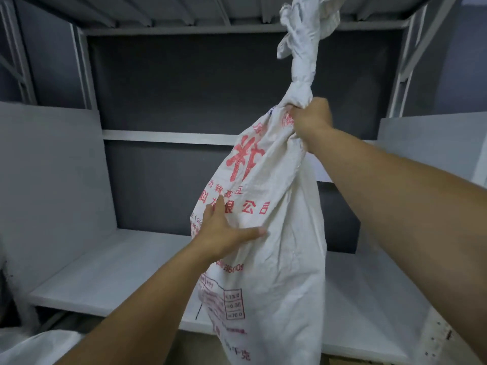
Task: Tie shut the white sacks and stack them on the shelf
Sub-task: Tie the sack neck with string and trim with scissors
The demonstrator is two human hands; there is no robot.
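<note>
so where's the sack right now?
Head view, centre-right: the sack is held up in front of the shelf, right hand gripping its neck, left hand flat on its side.

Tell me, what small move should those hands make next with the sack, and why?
Probably ease the white sack forward onto the grey shelf board: its neck already looks knotted, the right hand grips below the knot, the left hand steadies its side, and it hangs in front of the board.

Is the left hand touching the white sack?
Touching. The head view shows the left hand lying flat against the printed side of the white sack.
</note>
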